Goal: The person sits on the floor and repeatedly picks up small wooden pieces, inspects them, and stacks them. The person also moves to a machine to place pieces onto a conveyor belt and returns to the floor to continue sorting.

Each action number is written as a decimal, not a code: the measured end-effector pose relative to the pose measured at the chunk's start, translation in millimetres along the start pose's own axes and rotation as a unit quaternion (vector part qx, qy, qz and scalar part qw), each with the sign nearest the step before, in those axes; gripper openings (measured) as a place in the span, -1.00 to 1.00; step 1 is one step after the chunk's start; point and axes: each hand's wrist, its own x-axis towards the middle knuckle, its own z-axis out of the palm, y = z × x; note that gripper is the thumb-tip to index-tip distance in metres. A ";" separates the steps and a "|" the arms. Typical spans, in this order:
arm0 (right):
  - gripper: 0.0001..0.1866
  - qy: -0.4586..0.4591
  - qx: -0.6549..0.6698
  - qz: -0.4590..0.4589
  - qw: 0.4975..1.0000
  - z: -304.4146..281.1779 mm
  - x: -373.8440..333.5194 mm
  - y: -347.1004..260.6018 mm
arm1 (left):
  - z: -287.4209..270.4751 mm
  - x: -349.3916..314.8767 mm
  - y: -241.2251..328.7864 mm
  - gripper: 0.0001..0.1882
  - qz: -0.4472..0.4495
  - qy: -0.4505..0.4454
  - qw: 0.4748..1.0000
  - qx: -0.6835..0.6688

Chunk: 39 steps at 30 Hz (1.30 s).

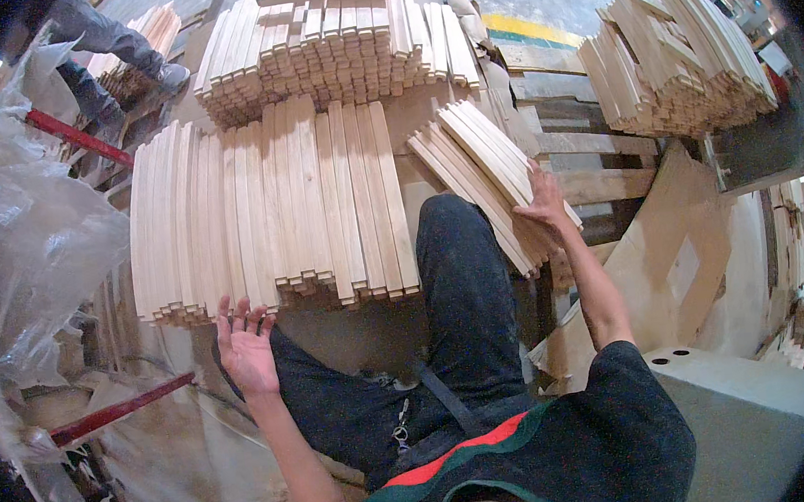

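Near the front ends of a wide row of pale wooden strips (pixel 255 206), my left hand (pixel 248 352) is held palm up with its fingers apart and nothing in it. My right hand (pixel 546 202) lies on the right side of a smaller, slanted pile of wooden strips (pixel 476 173), thumb and fingers spread over the outermost strip. My bent knee (pixel 463 236) stands between the row and the slanted pile, covering part of both. The underside of the slanted pile is hidden.
Behind the row rises a taller stack of strips (pixel 327 52). Another stack (pixel 673 65) stands at the far right, past a wooden pallet (pixel 593 143). Red bars (pixel 76 136) and clear plastic sheeting (pixel 48 244) are on the left. Another person's legs (pixel 107 47) show at the far left.
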 end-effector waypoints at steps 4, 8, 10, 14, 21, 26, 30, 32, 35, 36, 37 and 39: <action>0.35 -0.067 0.044 0.024 0.996 -11.8 6.2 0.1 | 5.0 2.1 -8.8 -0.49 -0.007 0.005 1.000 -0.017; 0.31 -0.154 0.033 0.061 0.986 -33.5 6.2 -13.0 | 3.6 4.7 -14.5 -0.49 -0.014 0.009 1.000 -0.020; 0.29 -0.173 0.026 0.070 0.982 -35.9 7.0 -17.0 | 1.3 5.3 -14.8 -0.49 -0.014 0.012 1.000 -0.024; 0.24 -0.176 0.071 0.094 0.977 -29.5 6.2 -13.1 | -5.7 9.5 -16.9 -0.49 -0.024 0.027 0.998 -0.043; 0.15 -0.107 0.028 0.130 0.985 -11.2 2.5 -27.6 | -13.4 12.9 -22.2 -0.50 -0.026 0.024 0.998 -0.050; 0.14 -0.038 0.113 0.170 0.978 5.4 -10.1 -31.5 | -14.5 14.9 -23.6 -0.49 -0.020 0.019 0.999 -0.026; 0.13 -0.064 0.126 0.152 0.978 -0.2 -6.4 -34.9 | -10.3 15.8 -24.9 -0.48 -0.027 0.025 0.999 -0.008; 0.12 -0.093 0.134 0.145 0.976 -10.6 -4.1 -37.0 | -9.7 16.4 -25.5 -0.48 -0.025 0.025 0.999 -0.003; 0.09 -0.071 0.124 0.137 0.980 -9.2 -12.6 -31.8 | -8.1 18.8 -27.0 -0.48 -0.027 0.023 0.999 0.009; 0.11 -0.072 0.139 0.140 0.978 -9.7 -13.8 -31.2 | -7.8 18.9 -27.3 -0.48 -0.030 0.022 0.999 0.014; 0.13 -0.074 0.154 0.144 0.975 -8.6 -13.8 -31.6 | -7.7 18.6 -27.3 -0.48 -0.029 0.023 0.999 0.015; 0.16 -0.068 0.126 0.143 0.979 -6.6 -17.6 -38.4 | -6.6 19.3 -27.2 -0.48 -0.031 0.020 0.999 0.023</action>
